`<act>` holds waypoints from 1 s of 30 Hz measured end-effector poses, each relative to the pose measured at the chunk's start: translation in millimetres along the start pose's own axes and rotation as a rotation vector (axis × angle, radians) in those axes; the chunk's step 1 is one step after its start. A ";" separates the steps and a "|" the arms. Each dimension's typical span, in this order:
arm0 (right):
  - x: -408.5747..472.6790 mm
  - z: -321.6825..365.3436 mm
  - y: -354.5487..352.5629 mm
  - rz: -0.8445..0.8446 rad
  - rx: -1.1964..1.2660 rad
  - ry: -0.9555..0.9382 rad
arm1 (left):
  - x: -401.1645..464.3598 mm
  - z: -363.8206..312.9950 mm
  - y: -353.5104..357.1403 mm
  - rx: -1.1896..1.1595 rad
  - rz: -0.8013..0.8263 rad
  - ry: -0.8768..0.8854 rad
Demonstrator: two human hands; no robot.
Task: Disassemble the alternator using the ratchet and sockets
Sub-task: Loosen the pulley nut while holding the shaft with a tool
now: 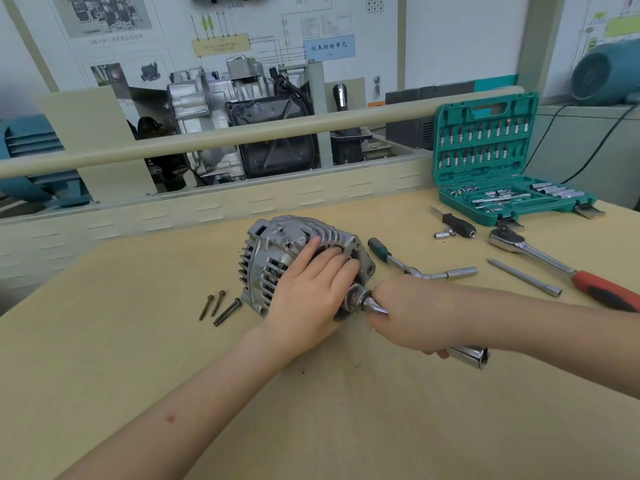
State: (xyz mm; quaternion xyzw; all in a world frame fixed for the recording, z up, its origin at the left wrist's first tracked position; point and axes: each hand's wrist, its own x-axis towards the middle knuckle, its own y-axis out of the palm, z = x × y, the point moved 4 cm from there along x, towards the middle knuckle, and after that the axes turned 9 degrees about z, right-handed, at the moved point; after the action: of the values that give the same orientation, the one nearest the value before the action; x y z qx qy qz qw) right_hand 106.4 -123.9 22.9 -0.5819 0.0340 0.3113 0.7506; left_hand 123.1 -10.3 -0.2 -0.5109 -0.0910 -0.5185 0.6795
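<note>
A silver alternator (277,247) lies on its side in the middle of the wooden bench. My left hand (310,289) rests on its right end face with fingers spread flat. My right hand (405,313) grips the handle of a chrome ratchet (367,301); the ratchet head sits against the alternator's end, and the handle tip (476,356) sticks out past my palm. Whether a socket sits under the head is hidden by my hands. Three long bolts (220,306) lie loose on the bench left of the alternator.
An open green socket case (485,161) stands at the back right. Near it lie a green-handled ratchet with a socket (415,268), a red-handled ratchet (554,265), an extension bar (524,278), a black screwdriver handle (455,223) and a small adapter (445,233). A rail and engine display stand behind.
</note>
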 end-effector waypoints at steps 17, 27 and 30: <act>-10.4 -23.2 21.9 0.224 1.232 -0.222 | 2.6 2.4 0.9 -0.031 0.006 0.028; -1.6 -17.2 62.5 0.284 1.590 -0.099 | 2.6 1.5 -0.4 -0.068 -0.003 0.021; -2.8 -24.6 40.3 0.142 1.142 -0.022 | 3.9 1.3 -1.5 -0.058 0.013 0.024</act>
State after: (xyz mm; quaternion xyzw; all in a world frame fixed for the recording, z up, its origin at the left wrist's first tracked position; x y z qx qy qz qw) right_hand 91.4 -141.9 -18.2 -0.0772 0.2279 0.2994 0.9233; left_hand 124.1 -11.5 3.9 -0.5247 -0.0647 -0.5226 0.6689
